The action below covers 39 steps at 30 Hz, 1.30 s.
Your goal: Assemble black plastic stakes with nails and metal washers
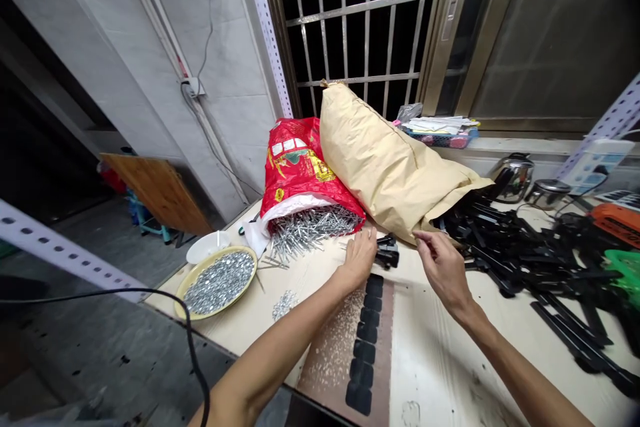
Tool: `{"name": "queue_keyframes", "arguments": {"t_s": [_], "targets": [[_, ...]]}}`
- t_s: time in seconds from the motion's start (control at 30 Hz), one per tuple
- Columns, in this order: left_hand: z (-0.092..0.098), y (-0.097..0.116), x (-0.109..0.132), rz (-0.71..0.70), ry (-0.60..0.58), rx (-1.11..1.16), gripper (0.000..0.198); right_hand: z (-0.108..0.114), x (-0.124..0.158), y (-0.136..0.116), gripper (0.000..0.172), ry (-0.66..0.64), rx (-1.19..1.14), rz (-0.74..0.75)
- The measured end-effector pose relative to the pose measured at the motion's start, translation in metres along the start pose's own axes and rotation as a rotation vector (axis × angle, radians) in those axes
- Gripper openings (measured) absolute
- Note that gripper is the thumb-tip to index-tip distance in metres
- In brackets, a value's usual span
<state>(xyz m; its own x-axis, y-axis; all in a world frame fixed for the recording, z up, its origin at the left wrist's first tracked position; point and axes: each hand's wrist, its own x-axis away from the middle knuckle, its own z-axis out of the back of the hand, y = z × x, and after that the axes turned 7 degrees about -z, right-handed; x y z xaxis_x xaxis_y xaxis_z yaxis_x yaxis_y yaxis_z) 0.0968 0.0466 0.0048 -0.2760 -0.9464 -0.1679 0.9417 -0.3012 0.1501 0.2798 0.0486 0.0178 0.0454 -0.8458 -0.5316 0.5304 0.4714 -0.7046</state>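
My left hand is at the middle of the table, its fingers curled closed beside a small bunch of black plastic parts. The parts seem to be in its grip, though the fingertips are partly hidden. My right hand has thumb and forefinger pinched together at the lower edge of the tan paper sack; what is between them cannot be made out. Just left of my left hand, metal pins spill from the red bag. A row of black square pads lies on a brown board below the hands.
A yellow bowl of small metal pieces stands at the left table edge, with a white bowl behind. Long black plastic parts pile up at right, near a metal kettle, an orange item and a green basket.
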Motion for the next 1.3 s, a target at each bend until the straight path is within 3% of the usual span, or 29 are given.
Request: {"name": "queue_keyframes", "arguments": {"t_s": [0.1,0.17,0.27,0.33,0.47,0.63,0.73,0.8,0.87,0.93,1.0,1.13,1.3], "targets": [[0.010,0.019,0.016,-0.021,0.042,0.178,0.037,0.001,0.013,-0.025,0.029,-0.145,0.232,0.364],[0.014,0.027,0.026,-0.065,0.087,0.437,0.027,0.003,0.024,-0.034,0.037,-0.202,0.369,0.508],[0.018,0.029,0.045,-0.109,-0.113,0.992,0.019,0.008,0.038,-0.035,0.044,-0.275,0.506,0.636],[0.021,0.026,0.063,-0.084,-0.155,1.254,0.020,0.011,0.047,-0.032,0.045,-0.308,0.550,0.692],[0.027,0.021,0.103,0.095,-0.021,1.316,0.027,0.013,0.062,-0.036,0.046,-0.360,0.609,0.778],[0.034,0.017,0.149,0.225,-0.190,1.606,0.046,0.009,0.077,-0.053,0.043,-0.556,0.516,0.919],[0.035,0.018,0.170,0.331,-0.241,1.696,0.058,0.001,0.091,-0.059,0.045,-0.606,0.510,0.968],[0.034,0.016,0.181,0.357,-0.207,1.648,0.062,-0.006,0.101,-0.061,0.045,-0.595,0.539,0.962],[0.034,0.008,0.189,0.344,-0.047,1.438,0.053,-0.010,0.108,-0.061,0.041,-0.584,0.570,0.914],[0.034,-0.008,0.194,0.334,0.189,1.035,0.033,-0.009,0.112,-0.059,0.040,-0.591,0.577,0.837],[0.032,-0.029,0.198,0.340,0.319,0.581,0.024,-0.005,0.112,-0.054,0.040,-0.588,0.564,0.749],[0.023,-0.062,0.199,0.280,0.183,0.143,0.020,0.006,0.109,-0.045,0.035,-0.542,0.509,0.584],[0.013,-0.069,0.194,0.177,0.004,-0.004,0.023,0.009,0.110,-0.044,0.038,-0.538,0.378,0.489]]}}
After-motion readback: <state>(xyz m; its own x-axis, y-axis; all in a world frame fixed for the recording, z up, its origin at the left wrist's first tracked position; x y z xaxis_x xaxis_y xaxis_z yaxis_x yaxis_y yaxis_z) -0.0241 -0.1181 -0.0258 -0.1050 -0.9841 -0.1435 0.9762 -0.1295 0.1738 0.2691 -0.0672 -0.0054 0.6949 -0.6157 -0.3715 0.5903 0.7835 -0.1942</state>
